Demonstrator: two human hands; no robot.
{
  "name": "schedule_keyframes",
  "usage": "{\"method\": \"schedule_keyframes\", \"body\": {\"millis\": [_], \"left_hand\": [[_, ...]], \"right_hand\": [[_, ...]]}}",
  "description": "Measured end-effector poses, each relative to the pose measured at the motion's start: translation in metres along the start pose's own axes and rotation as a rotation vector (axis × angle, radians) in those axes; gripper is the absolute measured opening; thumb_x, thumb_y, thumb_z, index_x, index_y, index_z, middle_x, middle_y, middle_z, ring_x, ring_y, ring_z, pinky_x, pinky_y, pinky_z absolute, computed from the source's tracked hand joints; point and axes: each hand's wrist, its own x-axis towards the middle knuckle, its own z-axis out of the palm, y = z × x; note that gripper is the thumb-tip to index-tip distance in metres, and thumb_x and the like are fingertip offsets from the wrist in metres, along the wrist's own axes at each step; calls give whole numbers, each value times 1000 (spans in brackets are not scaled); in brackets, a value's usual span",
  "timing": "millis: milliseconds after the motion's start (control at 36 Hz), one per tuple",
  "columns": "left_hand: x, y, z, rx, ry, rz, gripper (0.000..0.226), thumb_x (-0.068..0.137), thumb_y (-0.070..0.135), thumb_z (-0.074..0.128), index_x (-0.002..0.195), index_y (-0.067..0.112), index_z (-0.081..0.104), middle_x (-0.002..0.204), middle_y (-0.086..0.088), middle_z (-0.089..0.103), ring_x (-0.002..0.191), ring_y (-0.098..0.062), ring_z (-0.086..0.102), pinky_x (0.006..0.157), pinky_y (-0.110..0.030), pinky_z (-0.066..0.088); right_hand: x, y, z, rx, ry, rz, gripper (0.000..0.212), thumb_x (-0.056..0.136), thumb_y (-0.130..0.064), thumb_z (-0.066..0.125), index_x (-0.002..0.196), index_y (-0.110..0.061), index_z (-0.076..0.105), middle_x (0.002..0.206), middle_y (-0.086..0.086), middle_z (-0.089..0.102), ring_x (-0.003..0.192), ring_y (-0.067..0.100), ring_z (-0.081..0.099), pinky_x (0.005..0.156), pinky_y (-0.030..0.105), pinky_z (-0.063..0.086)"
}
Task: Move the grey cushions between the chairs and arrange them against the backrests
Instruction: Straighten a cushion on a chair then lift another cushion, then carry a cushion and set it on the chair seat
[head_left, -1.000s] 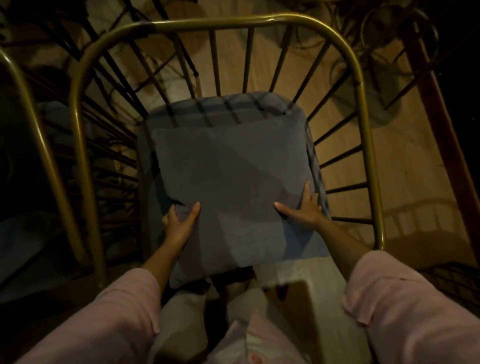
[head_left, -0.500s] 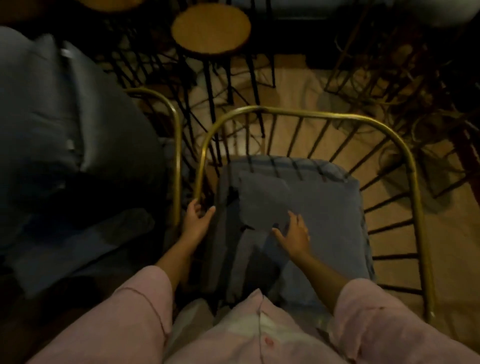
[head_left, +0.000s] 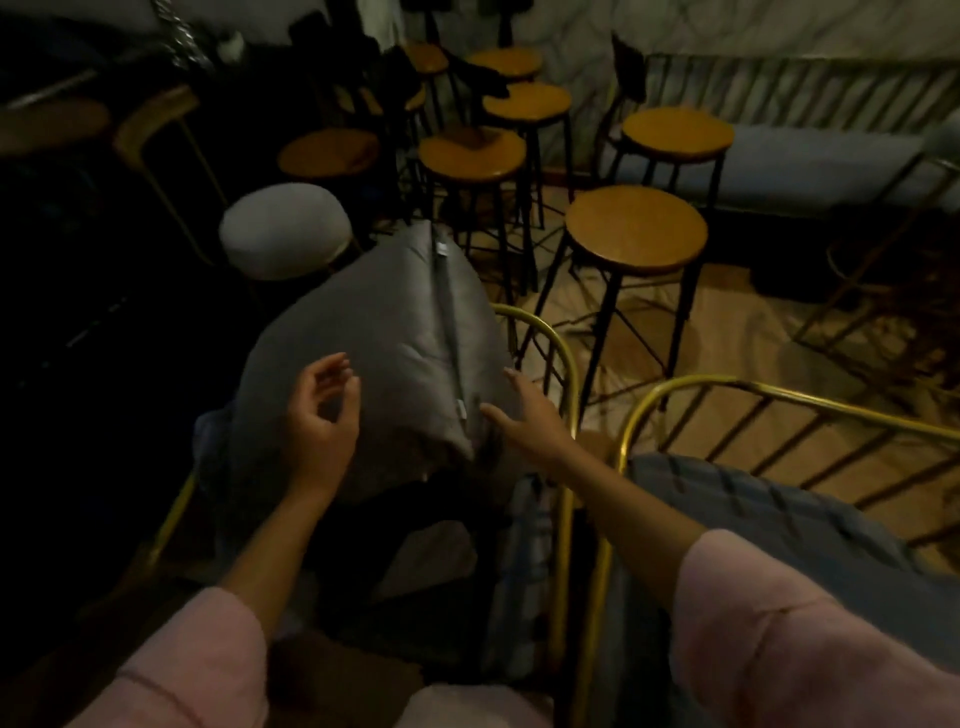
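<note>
A plump grey cushion (head_left: 384, 332) with a zip seam down its middle stands upright in the left brass-framed chair (head_left: 563, 364), leaning toward its backrest. My left hand (head_left: 322, 415) hovers in front of the cushion's lower left, fingers curled and apart, holding nothing. My right hand (head_left: 524, 415) reaches to the cushion's lower right corner with fingers spread, touching or nearly touching the fabric. On the right, a second brass-framed chair (head_left: 779, 395) holds a grey-blue cushion (head_left: 727, 499) lying on its seat under my right sleeve.
Several round wooden stools (head_left: 636, 228) on black legs crowd the floor behind the chairs. A white padded stool (head_left: 283, 228) stands just left of the cushion. The left side is dark. Wire racks (head_left: 883, 322) lie at the far right on the wooden floor.
My view swung left from the right chair to the left one. Both hands left the flat cushion on the right chair's seat and moved to the upright cushion.
</note>
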Motion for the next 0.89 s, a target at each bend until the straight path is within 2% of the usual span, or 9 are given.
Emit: {"method": "schedule_keyframes", "body": {"millis": [83, 222, 306, 361, 500, 611, 750, 806, 889], "left_hand": [[47, -29, -34, 53, 101, -175, 33, 94, 8, 60, 126, 2, 55, 116, -8, 59, 97, -14, 60, 78, -4, 43], [80, -103, -74, 147, 287, -537, 34, 96, 14, 56, 125, -2, 57, 125, -22, 63, 117, -36, 59, 94, -38, 45], [86, -145, -85, 155, 277, -677, 37, 97, 19, 56, 125, -4, 58, 127, -25, 62, 118, -40, 57, 98, -41, 45], [92, -163, -91, 206, 251, -748, 40, 97, 31, 54, 126, 4, 60, 128, -21, 62, 117, -40, 57, 98, -44, 45], [117, -192, -98, 215, 203, -867, 50, 99, 45, 44, 130, 7, 57, 134, -21, 58, 122, -41, 53, 103, -45, 42], [137, -205, -95, 222, 157, -896, 54, 102, 45, 38, 133, 4, 55, 138, -23, 53, 125, -43, 50, 101, -44, 40], [148, -213, -94, 38, 158, -1012, 71, 90, 64, 46, 140, 13, 51, 145, -16, 50, 130, -37, 48, 111, -48, 38], [150, -208, -96, 36, 176, -998, 67, 92, 57, 50, 141, 11, 49, 146, -15, 49, 131, -37, 47, 106, -44, 41], [146, -200, -103, -151, -2, -1003, 76, 84, 68, 54, 140, 17, 50, 142, -9, 54, 125, -33, 55, 88, -37, 48]], "right_hand": [[32, -42, 22, -20, 22, -32, 72, 91, -46, 63, 150, -16, 34, 149, 12, 46, 137, 30, 44, 111, 45, 39], [72, -81, 56, -20, 71, -30, 81, 81, -67, 62, 143, -21, 39, 142, 4, 52, 133, 28, 48, 106, 47, 43], [87, -92, 73, -87, 25, 51, 118, 62, -92, 53, 153, -25, 20, 156, 4, 38, 143, 30, 36, 112, 58, 33], [94, -94, 83, -167, 15, 105, 127, 57, -99, 45, 156, -31, 3, 162, 7, 25, 147, 33, 26, 116, 63, 21], [105, -82, 94, -375, 84, 112, 127, 55, -103, 32, 155, -36, -9, 160, 9, 26, 146, 33, 26, 114, 65, 14], [115, -75, 97, -387, 121, 97, 124, 57, -102, 36, 154, -39, -9, 159, 7, 29, 145, 30, 27, 114, 64, 16], [122, -74, 101, -378, 143, 86, 122, 59, -99, 42, 154, -40, -5, 159, 6, 30, 145, 29, 28, 112, 64, 20], [123, -75, 100, -372, 143, 89, 121, 59, -98, 44, 154, -40, -2, 158, 5, 32, 144, 29, 30, 111, 64, 21], [123, -76, 94, -330, 142, 85, 121, 58, -96, 51, 155, -39, 5, 157, 2, 36, 143, 29, 33, 111, 64, 21]]}}
